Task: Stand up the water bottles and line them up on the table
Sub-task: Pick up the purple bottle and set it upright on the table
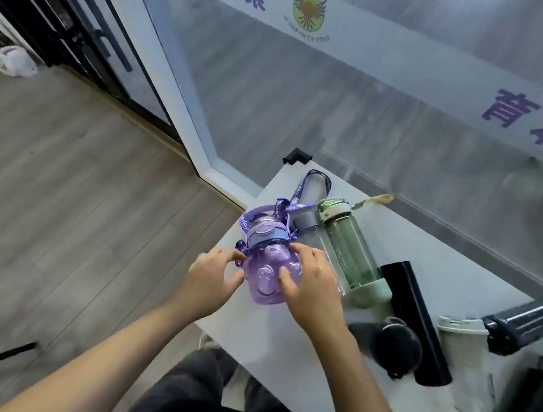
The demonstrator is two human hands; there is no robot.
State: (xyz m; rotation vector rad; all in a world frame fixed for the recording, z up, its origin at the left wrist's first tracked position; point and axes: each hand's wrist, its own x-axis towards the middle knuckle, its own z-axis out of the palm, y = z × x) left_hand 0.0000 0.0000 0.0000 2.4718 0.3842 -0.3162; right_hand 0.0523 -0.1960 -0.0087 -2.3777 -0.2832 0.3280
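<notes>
A purple bear-shaped bottle (263, 272) with a purple strap (303, 192) stands near the table's left corner. My left hand (210, 279) grips its left side and my right hand (311, 285) grips its right side. Behind it stand a clear bottle with a grey cap (305, 224) and a green glass bottle (347, 250). To the right are a tall black bottle (416, 325), a small black round bottle (394, 348), a pale frosted cup (467, 363), another black bottle (531, 323) and a dark blurred bottle (536, 410).
The white table (278, 355) runs along a frosted glass wall (344, 111) with purple lettering. A black corner guard (297, 156) caps the table's far corner. Wooden floor (59, 178) lies to the left, with a white bag (13, 60) by the dark door.
</notes>
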